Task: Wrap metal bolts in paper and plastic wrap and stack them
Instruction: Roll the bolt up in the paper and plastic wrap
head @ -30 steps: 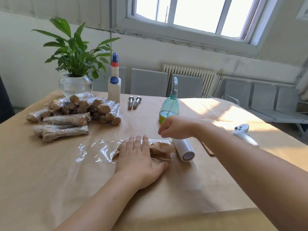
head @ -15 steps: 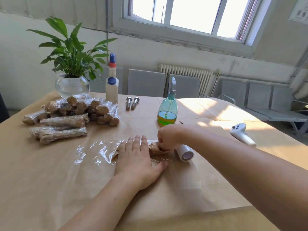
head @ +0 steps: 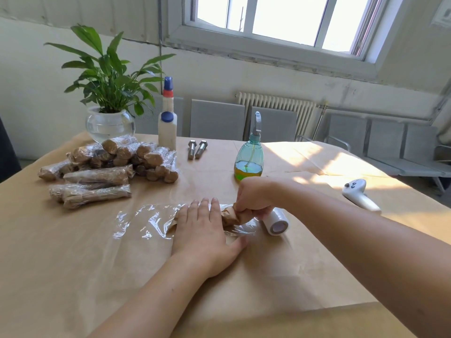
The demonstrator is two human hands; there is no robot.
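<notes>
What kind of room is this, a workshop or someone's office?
Likely an office or waiting room used for packing: a row of grey seats under the window, a radiator, a paper-covered table.

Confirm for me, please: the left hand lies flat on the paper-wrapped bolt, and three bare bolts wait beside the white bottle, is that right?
Not quite: the head view shows two bare bolts, not three, beside the white bottle. The rest holds: the left hand lies flat on the paper-wrapped bolt.
</notes>
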